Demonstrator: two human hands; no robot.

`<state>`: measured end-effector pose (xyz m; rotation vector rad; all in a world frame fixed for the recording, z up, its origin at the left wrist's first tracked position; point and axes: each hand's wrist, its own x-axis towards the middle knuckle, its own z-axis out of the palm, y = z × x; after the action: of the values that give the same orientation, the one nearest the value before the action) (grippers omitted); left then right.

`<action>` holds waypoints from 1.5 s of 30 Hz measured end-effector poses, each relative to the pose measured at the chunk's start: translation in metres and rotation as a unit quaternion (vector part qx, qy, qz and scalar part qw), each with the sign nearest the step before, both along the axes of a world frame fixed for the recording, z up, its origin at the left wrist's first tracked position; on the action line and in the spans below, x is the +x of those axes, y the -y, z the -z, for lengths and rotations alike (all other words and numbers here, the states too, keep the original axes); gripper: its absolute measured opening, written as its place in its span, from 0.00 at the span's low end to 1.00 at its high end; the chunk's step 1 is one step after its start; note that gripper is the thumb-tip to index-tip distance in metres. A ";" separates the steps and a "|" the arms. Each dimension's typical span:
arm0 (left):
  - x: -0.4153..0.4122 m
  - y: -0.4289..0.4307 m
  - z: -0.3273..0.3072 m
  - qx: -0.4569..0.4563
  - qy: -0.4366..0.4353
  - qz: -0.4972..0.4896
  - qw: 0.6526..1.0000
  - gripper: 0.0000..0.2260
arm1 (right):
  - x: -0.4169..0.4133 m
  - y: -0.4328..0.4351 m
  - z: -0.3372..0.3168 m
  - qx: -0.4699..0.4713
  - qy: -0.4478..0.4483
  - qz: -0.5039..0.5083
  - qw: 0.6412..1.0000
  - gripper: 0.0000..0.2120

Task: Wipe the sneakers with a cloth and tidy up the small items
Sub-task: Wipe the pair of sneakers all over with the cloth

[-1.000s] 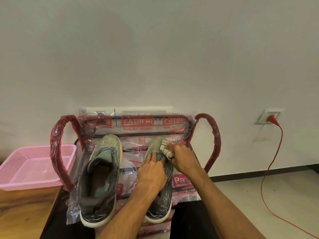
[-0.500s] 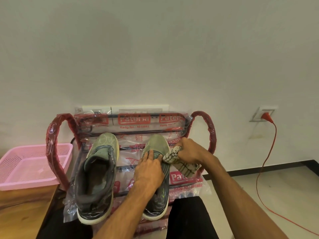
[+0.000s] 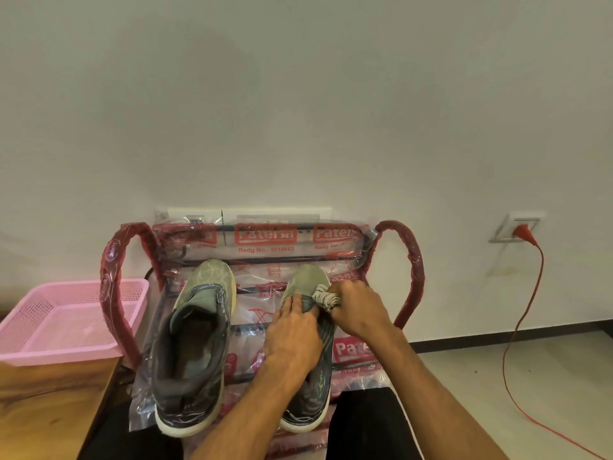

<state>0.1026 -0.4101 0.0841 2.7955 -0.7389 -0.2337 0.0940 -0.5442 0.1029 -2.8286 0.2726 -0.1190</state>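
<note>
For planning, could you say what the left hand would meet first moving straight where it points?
The left hand would likely meet the sneaker's toe first, then the rack's rail; depth unclear.

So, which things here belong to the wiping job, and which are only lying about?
Job: cloth, sneaker under the hands, second sneaker, left hand, right hand; perhaps the pink basket.
Lying about: red cable, wall socket, wooden table.

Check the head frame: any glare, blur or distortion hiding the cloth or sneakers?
Head view: soft, even light, no hard shadows; plastic wrap on the rack glints and blurs its red print; cloth and right sneaker read clearly, no motion smear; skirting board slants, likely wide-angle bend.
</note>
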 end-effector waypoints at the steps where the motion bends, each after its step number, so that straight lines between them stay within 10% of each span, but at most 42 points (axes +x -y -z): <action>1: -0.001 0.000 -0.001 -0.009 0.000 -0.003 1.000 0.22 | -0.001 0.001 -0.001 0.001 0.001 0.004 1.000 0.09; 16: -0.001 -0.015 -0.043 -0.153 -0.182 -0.114 0.965 0.17 | -0.018 0.008 0.005 0.097 0.024 0.043 0.994 0.07; 32: -0.014 -0.004 -0.059 -0.023 0.089 -0.077 0.993 0.21 | -0.019 -0.002 -0.001 0.363 0.080 0.050 0.927 0.09; 45: -0.029 -0.012 -0.045 -0.020 0.097 0.001 0.995 0.28 | -0.004 0.007 -0.009 0.253 0.214 0.117 0.936 0.21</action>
<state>0.0740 -0.3983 0.1288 2.8055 -0.7796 0.0543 0.0898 -0.5513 0.1120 -2.1807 0.4622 -0.6123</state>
